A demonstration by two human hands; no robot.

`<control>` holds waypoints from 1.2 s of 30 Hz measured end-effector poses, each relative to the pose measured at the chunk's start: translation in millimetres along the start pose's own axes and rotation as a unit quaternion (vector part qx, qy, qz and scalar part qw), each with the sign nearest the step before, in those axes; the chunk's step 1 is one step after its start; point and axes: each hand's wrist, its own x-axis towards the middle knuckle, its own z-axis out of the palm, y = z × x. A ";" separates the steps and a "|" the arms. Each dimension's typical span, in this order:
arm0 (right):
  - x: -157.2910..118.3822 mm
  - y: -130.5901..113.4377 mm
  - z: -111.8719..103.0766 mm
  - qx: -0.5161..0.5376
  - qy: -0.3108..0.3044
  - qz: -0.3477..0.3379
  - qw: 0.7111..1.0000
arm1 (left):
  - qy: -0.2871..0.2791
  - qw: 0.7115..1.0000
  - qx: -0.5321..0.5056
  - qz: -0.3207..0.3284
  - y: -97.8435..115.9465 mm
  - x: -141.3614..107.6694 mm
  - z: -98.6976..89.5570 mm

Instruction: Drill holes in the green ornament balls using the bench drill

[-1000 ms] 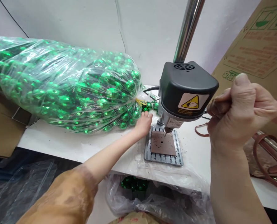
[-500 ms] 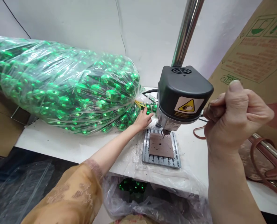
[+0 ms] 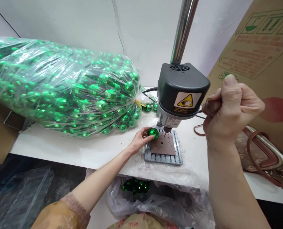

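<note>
My left hand (image 3: 141, 139) pinches a shiny green faceted ball (image 3: 153, 134) between thumb and fingers. It holds the ball over the left side of the base of a small drill press (image 3: 183, 90), just left of the drill bit (image 3: 165, 134). Beneath the bit, a brown square pad (image 3: 164, 147) with a dark hole lies on the grooved metal base (image 3: 164, 158). My right hand (image 3: 229, 111) is closed in a fist at the right of the drill head, around the press's lever, which the fingers mostly hide.
A big clear bag of green faceted balls (image 3: 67, 92), tied with a yellow tie (image 3: 140, 103), lies at the left. Several loose balls (image 3: 147, 107) sit beside its neck. A cardboard box (image 3: 258, 57) and a handbag (image 3: 258, 149) stand at the right. An opened plastic bag (image 3: 122, 203) hangs below the table edge.
My left hand has come from beside the bag's neck toward me to the drill base, now with a green ball in it. My right fist keeps its place by the drill head. The view has shifted slightly.
</note>
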 end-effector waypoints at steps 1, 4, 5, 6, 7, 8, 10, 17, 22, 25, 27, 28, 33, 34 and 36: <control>0.2 0.3 -0.5 -0.001 -0.002 0.000 1.000 | -0.003 1.000 0.010 0.010 -1.5 2.5 3.1; 0.9 1.7 -1.7 0.000 -0.002 0.003 1.000 | -0.016 0.998 0.046 0.034 -5.8 8.0 11.3; 1.1 2.3 -1.9 0.003 -0.001 0.004 1.000 | -0.016 0.997 0.060 0.041 -7.2 9.0 13.3; 1.4 2.7 -2.0 0.007 -0.001 0.005 1.000 | -0.013 0.996 0.076 0.049 -8.5 9.5 14.9; 1.5 3.1 -2.0 0.010 -0.001 0.005 1.000 | -0.009 0.994 0.092 0.056 -9.9 9.8 16.0; 1.6 3.4 -1.9 0.013 -0.003 0.005 1.000 | -0.004 0.992 0.106 0.064 -11.3 9.8 16.7; 1.6 3.7 -1.7 0.014 -0.003 0.005 1.000 | 0.005 0.988 0.133 0.078 -14.3 9.4 17.0; 1.2 5.4 -2.5 0.008 0.000 0.010 1.000 | -0.006 0.983 0.159 0.096 -24.6 5.7 17.0; 0.6 6.6 -3.0 0.004 0.000 0.008 1.000 | 0.014 0.985 0.143 0.093 -26.5 0.9 21.6; 0.3 5.9 -2.4 0.013 0.000 0.010 1.000 | 0.021 0.982 0.156 0.099 -24.9 -3.4 27.3; 0.4 5.4 -2.2 0.008 0.002 0.011 1.000 | 0.018 0.981 0.161 0.105 -24.6 -6.5 32.4; 0.6 5.3 -2.2 0.005 0.004 0.012 1.000 | 0.018 0.981 0.162 0.108 -24.9 -8.0 35.1; 1.3 5.4 -3.3 0.022 0.003 0.013 1.000 | 0.013 0.978 0.164 0.129 -28.9 -13.1 43.9; 1.3 5.5 -3.4 0.026 0.004 0.013 1.000 | 0.006 0.978 0.162 0.133 -29.5 -13.6 44.4; 1.3 5.5 -3.5 0.025 0.003 0.013 1.000 | -0.006 0.979 0.155 0.134 -30.4 -13.9 44.8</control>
